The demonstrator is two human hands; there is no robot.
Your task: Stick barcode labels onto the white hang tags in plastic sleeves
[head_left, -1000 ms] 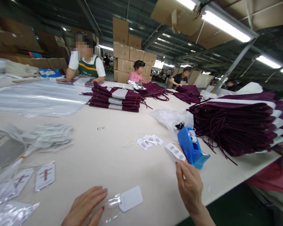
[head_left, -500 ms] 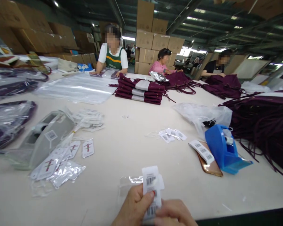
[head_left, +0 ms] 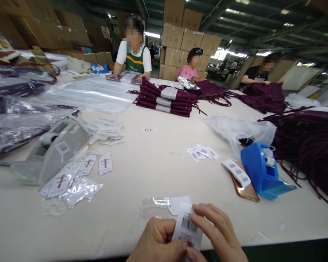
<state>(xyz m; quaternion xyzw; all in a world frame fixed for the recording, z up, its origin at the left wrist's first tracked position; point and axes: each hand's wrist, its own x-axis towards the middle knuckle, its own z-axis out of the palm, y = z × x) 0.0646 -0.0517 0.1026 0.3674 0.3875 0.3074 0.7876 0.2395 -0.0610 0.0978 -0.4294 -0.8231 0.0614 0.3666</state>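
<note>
Near the table's front edge, my left hand (head_left: 160,240) pinches a white barcode sticker strip (head_left: 190,223) between thumb and fingers. My right hand (head_left: 218,231) grips the strip's right side, with fingertips at its upper edge and the thumb low down. Behind the strip a white hang tag (head_left: 177,204) with a small hole sticks out. A clear plastic sleeve (head_left: 154,208) lies just left of the tag, its lower part hidden by my left hand.
Left are a grey tape dispenser (head_left: 64,151), several hang tags (head_left: 105,164) and bagged purple goods (head_left: 24,120). Right are a blue tape dispenser (head_left: 258,167), a phone (head_left: 246,189) under stickers and small barcode tags (head_left: 203,152). Folded purple stacks (head_left: 166,98) and co-workers (head_left: 133,54) are beyond.
The sticker strip has tilted and moved slightly right in my left hand. My right hand has risen from the strip's lower end to its upper right edge. The hang tag behind shows more.
</note>
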